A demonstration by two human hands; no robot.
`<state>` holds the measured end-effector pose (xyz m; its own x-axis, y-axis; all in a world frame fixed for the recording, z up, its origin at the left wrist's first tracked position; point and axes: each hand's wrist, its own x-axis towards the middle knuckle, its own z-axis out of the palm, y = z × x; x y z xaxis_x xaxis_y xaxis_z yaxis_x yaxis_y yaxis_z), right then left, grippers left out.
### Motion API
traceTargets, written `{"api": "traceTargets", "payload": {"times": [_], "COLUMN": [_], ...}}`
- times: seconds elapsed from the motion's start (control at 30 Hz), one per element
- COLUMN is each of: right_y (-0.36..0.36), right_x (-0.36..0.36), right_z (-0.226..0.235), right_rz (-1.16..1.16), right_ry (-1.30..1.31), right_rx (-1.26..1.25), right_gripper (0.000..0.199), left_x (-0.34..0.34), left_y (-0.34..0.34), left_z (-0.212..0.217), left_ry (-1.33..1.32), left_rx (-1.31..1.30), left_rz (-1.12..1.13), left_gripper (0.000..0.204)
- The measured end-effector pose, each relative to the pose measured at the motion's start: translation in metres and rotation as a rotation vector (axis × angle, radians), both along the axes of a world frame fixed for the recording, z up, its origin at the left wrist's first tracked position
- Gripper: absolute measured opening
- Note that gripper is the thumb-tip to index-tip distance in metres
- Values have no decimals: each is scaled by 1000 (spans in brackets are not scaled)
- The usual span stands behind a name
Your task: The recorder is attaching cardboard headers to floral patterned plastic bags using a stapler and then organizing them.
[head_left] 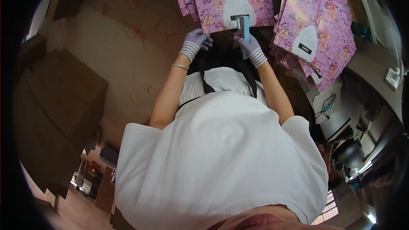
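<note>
Clasping blue stapler [246, 30]: right grip [251, 46]; left grip [197, 41] curled by floral sheet [213, 4], hold unclear; sheet's top cut off.

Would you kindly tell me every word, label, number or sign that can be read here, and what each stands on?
None can be quoted with certainty.
Black label on the right flowered pile: pale marks, too small to read.
Dark label on the middle flowered pile: unreadable, partly behind the stapler in the right hand.
Red scribbles on the brown surface: loose strokes, no legible word.
</note>
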<state>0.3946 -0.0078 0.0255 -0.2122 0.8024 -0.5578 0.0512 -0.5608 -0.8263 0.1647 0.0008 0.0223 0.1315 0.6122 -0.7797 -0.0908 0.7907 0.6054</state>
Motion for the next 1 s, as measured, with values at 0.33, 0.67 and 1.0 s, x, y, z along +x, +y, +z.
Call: {"api": "traceTargets", "payload": {"times": [0.33,0.67,1.0], "right_y": [-20,-1,0], "right_x": [-35,-58,-62], "right_z": [20,32,23], "right_rz": [271,95,202], "right_ry": [-90,-240,-411], "right_rx": [-98,-106,95], "right_gripper": [42,33,36], "left_x": [-6,17,11], "left_y": [26,15,13], "left_z": [3,7,8], "left_ry": [-44,-20,-42], "left_rx": [132,290,296], "left_rz": [-9,-101,-21], "left_gripper": [17,19,19]}}
